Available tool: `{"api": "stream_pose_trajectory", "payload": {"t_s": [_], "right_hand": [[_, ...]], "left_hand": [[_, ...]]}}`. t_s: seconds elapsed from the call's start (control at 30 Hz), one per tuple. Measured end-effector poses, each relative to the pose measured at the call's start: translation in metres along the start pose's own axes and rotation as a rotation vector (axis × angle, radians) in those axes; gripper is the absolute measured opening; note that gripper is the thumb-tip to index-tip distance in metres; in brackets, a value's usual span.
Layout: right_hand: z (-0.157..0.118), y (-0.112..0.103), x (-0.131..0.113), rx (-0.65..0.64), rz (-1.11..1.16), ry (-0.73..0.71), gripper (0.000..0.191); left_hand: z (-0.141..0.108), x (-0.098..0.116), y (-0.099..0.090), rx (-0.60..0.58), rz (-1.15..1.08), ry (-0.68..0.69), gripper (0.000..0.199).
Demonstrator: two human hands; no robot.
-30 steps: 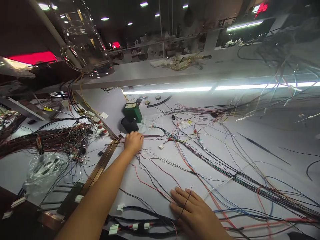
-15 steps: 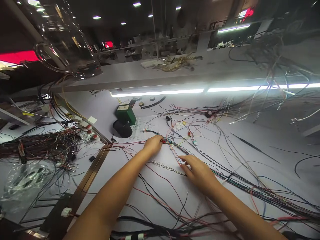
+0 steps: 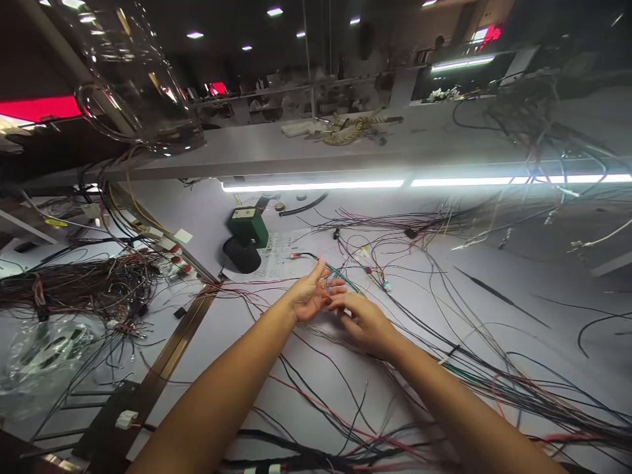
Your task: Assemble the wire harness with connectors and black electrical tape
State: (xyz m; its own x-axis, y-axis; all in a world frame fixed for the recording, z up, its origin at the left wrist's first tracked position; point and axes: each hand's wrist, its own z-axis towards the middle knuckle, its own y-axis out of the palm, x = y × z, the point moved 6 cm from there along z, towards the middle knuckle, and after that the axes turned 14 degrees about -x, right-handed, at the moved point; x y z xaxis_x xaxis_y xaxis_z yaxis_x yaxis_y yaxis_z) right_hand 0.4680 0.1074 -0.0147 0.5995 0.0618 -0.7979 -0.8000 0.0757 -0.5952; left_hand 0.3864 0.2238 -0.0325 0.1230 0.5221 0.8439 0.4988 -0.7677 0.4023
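Gently steady the thin wires (image 3: 326, 287) at your spread left hand (image 3: 309, 299); whether your right hand (image 3: 368, 321) pinches any, I cannot tell.

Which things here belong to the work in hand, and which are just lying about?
In the work:
thin wires at the left hand and right hand
green-black wire bundle beside them, probably

Lying about:
green box
black cylinder
plastic bag
glass jug

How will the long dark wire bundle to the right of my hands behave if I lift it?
The bundle should be floppy, since its thin wires bend loosely. Being long, it would probably sag away from your grip. It might also snag, as a red wire crosses it.
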Motion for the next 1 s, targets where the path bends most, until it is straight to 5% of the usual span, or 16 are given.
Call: {"api": "stream_pose_trajectory", "payload": {"t_s": [0.1, 0.23, 0.4, 0.73, 0.87, 1.0], "right_hand": [[-0.006, -0.004, -0.007, -0.011, -0.114, -0.003, 0.015], [-0.006, -0.026, 0.016, 0.178, -0.227, 0.204, 0.025], [0.021, -0.035, 0.030, 0.098, -0.290, 0.270, 0.028], [0.016, -0.111, 0.012, 0.157, -0.279, 0.293, 0.033], [-0.012, -0.139, 0.011, 0.273, -0.076, 0.277, 0.037], [-0.039, -0.156, 0.006, 0.398, 0.389, 0.094, 0.028]], "left_hand": [[0.004, 0.000, 0.010, -0.049, -0.136, 0.040, 0.044], [0.003, -0.001, 0.007, 0.010, -0.093, 0.102, 0.052], [-0.003, -0.002, 0.009, 0.008, -0.046, 0.102, 0.045], [-0.011, -0.019, -0.014, 0.303, -0.161, 0.122, 0.018], [-0.014, -0.025, -0.015, 0.348, -0.273, 0.141, 0.015], [-0.013, -0.027, -0.017, 0.360, -0.325, 0.124, 0.012]]}}
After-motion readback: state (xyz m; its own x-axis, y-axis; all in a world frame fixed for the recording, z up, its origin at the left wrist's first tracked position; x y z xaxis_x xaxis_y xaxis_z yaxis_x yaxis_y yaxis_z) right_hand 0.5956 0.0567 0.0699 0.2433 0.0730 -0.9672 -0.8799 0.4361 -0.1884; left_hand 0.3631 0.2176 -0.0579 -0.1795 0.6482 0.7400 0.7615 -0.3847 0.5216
